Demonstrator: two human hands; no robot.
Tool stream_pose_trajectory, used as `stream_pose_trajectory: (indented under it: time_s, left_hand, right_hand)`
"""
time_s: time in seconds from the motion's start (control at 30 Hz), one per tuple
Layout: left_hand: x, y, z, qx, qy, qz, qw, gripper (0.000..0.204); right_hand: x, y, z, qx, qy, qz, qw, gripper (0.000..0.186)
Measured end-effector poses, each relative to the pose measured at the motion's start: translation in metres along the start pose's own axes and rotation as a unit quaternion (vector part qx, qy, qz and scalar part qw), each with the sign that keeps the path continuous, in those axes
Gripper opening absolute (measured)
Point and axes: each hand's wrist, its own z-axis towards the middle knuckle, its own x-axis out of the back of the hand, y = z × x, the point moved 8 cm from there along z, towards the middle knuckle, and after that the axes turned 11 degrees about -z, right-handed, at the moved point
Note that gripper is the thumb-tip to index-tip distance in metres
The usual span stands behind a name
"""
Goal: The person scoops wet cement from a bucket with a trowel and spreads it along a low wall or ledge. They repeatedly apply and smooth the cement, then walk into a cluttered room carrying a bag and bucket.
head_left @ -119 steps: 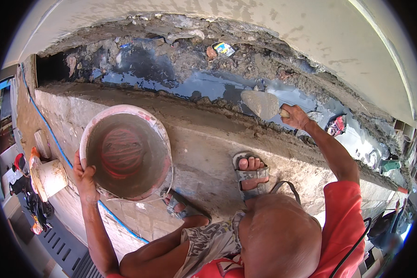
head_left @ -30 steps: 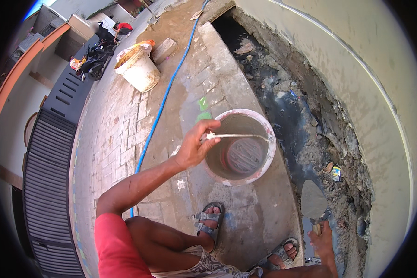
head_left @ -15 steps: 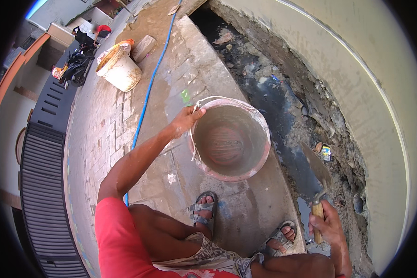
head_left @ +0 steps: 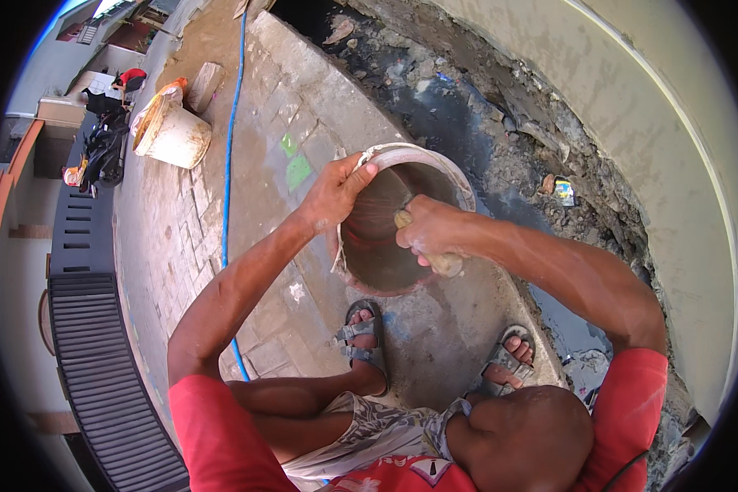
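Observation:
A round pale bucket (head_left: 369,266), wet and greyish inside, stands on the concrete edge in front of my feet. My left hand (head_left: 332,194) is closed on its rim at the far left side, thumb over the lip, by the white cord handle. Inside the bucket's mouth, my right hand (head_left: 436,225) grips a trowel by its wooden handle (head_left: 446,264). The trowel's blade is mostly hidden by the hand and the bucket's shadow.
An open ditch (head_left: 443,115) with dark water, rubble and litter runs between the walkway and the wall at right. A blue hose (head_left: 231,139) lies along the paving. Farther left are a dirty white bucket (head_left: 175,135), a motorbike (head_left: 104,148) and a bending person (head_left: 129,79).
My right hand has brought the trowel from over the ditch at lower right up and left into the bucket. The left hand has stayed on the rim; the whole view has shifted.

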Motion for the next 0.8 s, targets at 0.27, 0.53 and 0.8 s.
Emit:
stream_pose_trajectory:
  time_s: [0.27, 0.53, 0.8]
  left_hand:
    - [-0.018, 0.004, 0.011, 0.021, -0.018, 0.022, 0.999, 0.04]
    - [0.001, 0.003, 0.02, 0.03, 0.005, -0.016, 0.999, 0.038]
    - [0.014, -0.008, 0.032, 0.032, 0.031, -0.072, 0.996, 0.037]
  right_hand:
    - [-0.052, -0.023, -0.021, 0.222, 0.131, -0.439, 0.861, 0.042]
    - [-0.052, 0.031, -0.036, 0.168, 0.131, -0.586, 0.782, 0.053]
    - [-0.034, 0.002, -0.052, 0.219, 0.234, -0.505, 0.801, 0.062]
